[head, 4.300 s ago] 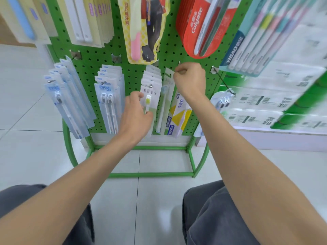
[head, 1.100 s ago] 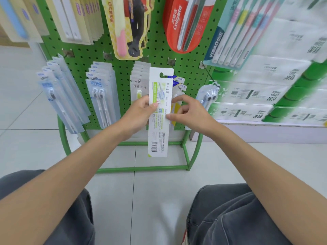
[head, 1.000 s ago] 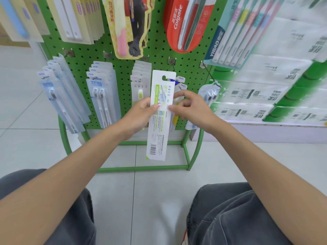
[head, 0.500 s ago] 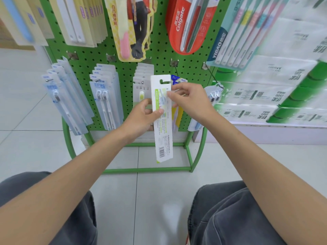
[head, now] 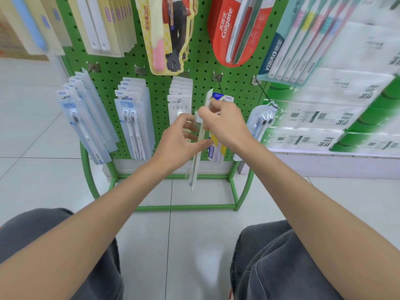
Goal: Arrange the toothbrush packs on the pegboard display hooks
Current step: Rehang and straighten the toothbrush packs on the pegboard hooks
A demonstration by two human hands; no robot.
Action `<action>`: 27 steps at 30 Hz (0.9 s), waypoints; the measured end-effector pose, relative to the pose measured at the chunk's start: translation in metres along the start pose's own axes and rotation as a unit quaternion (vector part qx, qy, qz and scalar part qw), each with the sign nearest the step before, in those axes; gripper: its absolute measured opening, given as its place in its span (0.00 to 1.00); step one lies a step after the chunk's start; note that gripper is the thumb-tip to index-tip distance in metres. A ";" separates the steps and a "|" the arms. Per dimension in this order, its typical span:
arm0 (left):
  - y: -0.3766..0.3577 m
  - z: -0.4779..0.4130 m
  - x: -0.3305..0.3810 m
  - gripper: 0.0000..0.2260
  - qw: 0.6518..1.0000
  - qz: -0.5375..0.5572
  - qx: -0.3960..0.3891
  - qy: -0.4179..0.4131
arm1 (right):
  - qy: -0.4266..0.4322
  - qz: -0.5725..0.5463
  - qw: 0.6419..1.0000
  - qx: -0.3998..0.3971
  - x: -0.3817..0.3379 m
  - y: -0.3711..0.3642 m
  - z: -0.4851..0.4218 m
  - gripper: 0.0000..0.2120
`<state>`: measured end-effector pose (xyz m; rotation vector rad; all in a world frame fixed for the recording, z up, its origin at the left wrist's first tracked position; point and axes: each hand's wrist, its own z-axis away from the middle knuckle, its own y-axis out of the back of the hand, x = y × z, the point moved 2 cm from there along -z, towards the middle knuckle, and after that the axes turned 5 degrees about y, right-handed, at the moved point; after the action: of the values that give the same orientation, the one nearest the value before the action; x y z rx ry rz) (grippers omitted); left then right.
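Datum for all positions: the display hook [head: 219, 83]. Below and left of it, the left hand [head: 179, 139] has its fingers apart and nearly straight; its thumb lies against the lower part of the toothbrush pack [head: 194, 167]; I cannot tell whether it bears load. The pack hangs edge-on to the camera, just below and in front of the hook. Directly below the hook, the right hand [head: 227, 122] pinches the pack's upper part between thumb and curled fingers. FROG packs [head: 223, 98] hang on the hook, against the green pegboard [head: 201, 68] behind it. My recommended procedure: turn the card face-out; align its hang hole, hidden at this angle, with the hook tip; slide it back; steady the lower edge against swinging.
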<state>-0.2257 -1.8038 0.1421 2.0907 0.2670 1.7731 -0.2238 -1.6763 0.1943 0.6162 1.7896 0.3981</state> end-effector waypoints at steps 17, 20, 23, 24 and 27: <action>0.002 -0.016 -0.002 0.11 0.993 0.042 0.105 0.032 | -0.012 -0.044 0.991 0.127 0.019 0.043 -0.037 0.06; 0.009 -0.026 -0.004 0.05 0.989 0.041 0.133 0.059 | -0.009 -0.036 0.989 0.141 0.020 0.042 -0.052 0.12; 0.010 -0.033 -0.005 0.03 0.984 0.043 0.158 0.064 | -0.014 -0.030 0.989 0.145 0.023 0.037 -0.069 0.16; 0.009 -0.035 -0.006 0.04 0.984 0.042 0.160 0.065 | -0.020 -0.025 0.989 0.142 0.024 0.035 -0.075 0.15; 0.006 -0.038 -0.008 0.05 0.985 0.028 0.160 0.060 | -0.030 -0.015 0.992 0.122 0.024 0.028 -0.093 0.12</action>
<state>-0.2653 -1.8061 0.1425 2.2253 0.5665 2.0031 -0.3124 -1.6357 0.2186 0.7615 1.8022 0.1390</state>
